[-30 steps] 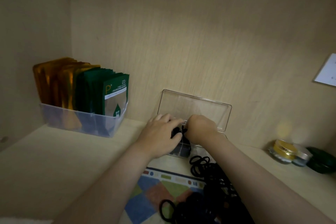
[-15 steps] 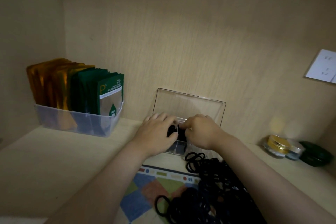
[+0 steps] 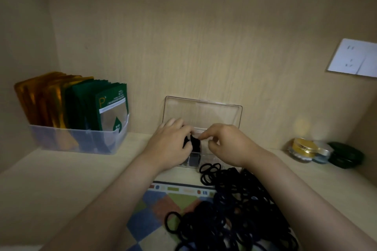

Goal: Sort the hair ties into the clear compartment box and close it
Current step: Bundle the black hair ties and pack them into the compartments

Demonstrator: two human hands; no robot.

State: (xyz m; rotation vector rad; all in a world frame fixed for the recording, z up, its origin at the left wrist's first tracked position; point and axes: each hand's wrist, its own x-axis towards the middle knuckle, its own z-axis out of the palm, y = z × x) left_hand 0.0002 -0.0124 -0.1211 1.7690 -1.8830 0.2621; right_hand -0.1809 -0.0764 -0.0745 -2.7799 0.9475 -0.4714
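a bundle of black hair ties (image 3: 194,144) sits in a back compartment of the clear compartment box (image 3: 193,161), directly between the two hands. the box lies with its long axis left to right along the back wall, and its lid (image 3: 202,112) stands open behind it. the left hand (image 3: 171,146) curls over the box's left part, thumb and fingers pinching the bundle's left side. the right hand (image 3: 226,144) is loosely curled, index tip at the bundle's right edge; whether it holds a tie i cannot tell. the loose pile (image 3: 234,206) lies nearer the person on a patterned mat (image 3: 155,206), just beside the right forearm, so that hand looks the nearer one to fetch more.
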